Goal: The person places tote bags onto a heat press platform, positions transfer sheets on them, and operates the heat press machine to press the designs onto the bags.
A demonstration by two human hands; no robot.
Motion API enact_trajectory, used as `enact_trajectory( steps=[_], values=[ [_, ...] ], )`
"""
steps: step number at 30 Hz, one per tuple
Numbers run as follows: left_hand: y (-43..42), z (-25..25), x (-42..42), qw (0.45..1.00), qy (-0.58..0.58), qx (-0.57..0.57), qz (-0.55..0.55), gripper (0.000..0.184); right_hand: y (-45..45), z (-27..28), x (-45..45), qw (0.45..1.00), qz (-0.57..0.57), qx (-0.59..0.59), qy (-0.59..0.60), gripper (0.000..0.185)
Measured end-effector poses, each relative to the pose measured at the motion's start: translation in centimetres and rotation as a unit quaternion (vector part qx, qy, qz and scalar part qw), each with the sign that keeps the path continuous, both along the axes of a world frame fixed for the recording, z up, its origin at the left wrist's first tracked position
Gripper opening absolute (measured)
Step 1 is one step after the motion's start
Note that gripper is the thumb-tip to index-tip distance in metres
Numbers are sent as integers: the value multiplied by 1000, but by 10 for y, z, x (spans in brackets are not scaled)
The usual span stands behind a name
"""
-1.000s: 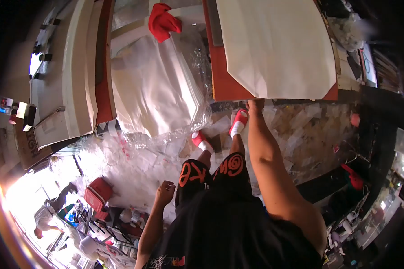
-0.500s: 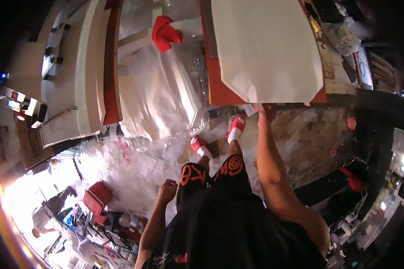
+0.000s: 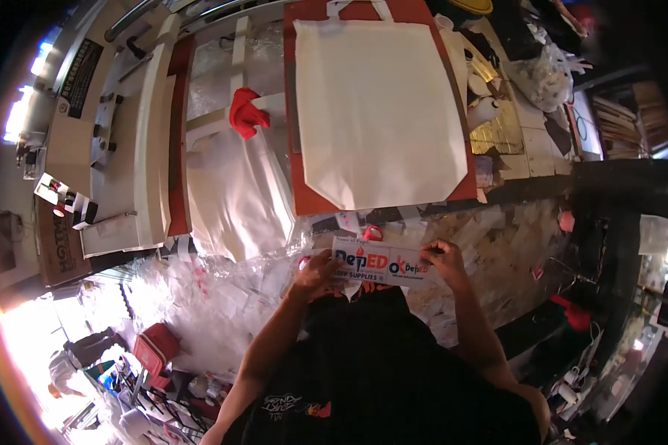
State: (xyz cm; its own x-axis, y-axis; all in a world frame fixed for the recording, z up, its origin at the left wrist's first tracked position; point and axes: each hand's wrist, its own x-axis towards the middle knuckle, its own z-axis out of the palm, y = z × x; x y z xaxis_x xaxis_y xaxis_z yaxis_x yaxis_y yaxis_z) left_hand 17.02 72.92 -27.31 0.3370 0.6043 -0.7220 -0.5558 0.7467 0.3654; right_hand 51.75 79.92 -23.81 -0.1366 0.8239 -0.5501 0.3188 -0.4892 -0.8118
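A white printed sheet (image 3: 371,261) with blue and red "DepED" lettering is stretched level in front of my body. My left hand (image 3: 315,274) pinches its left end, and my right hand (image 3: 444,259) grips the right end between thumb and fingers. Just beyond the sheet, a plain white tote bag (image 3: 378,111) lies flat on a red-brown board (image 3: 459,194), handle pointing away from me. To its left, a stack of glossy white bags (image 3: 237,193) rests in clear plastic, with a crumpled red cloth (image 3: 247,113) above it.
Pale machine panels (image 3: 150,148) stand at the left. Gold foil (image 3: 497,130) and a plastic bag of scraps (image 3: 545,78) lie at the right of the bench. Paper and film scraps (image 3: 497,252) cover the floor. A red cooler box (image 3: 156,347) sits at lower left, near another person (image 3: 70,367).
My right hand has come back from the bench edge, and the printed sheet is now held up between both hands. My left hand has risen from my side. The view has shifted.
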Motion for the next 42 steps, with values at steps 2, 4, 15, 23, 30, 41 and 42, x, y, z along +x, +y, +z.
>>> enact_trajectory(
  steps=[2,4,15,23,30,41,42],
  values=[
    [6,-9,4,979,158,38,-124,35,12,-11,13,999,16,-39,-20,13],
    [-10,-12,9,982,173,11,-78,24,12,-33,21,995,38,-84,-39,16],
    [-42,74,-12,901,418,55,-106,24,54,37,-21,967,254,-19,30,15],
    [176,165,-7,809,510,285,70,28,221,130,-33,955,74,286,-32,20],
    [311,109,-10,711,640,281,71,28,317,67,-58,895,-40,431,-108,38],
    [323,100,-12,663,678,306,86,28,283,49,-72,764,134,565,-280,44],
    [316,99,-12,663,678,306,88,28,282,49,-73,766,136,557,-290,44]
  ],
)
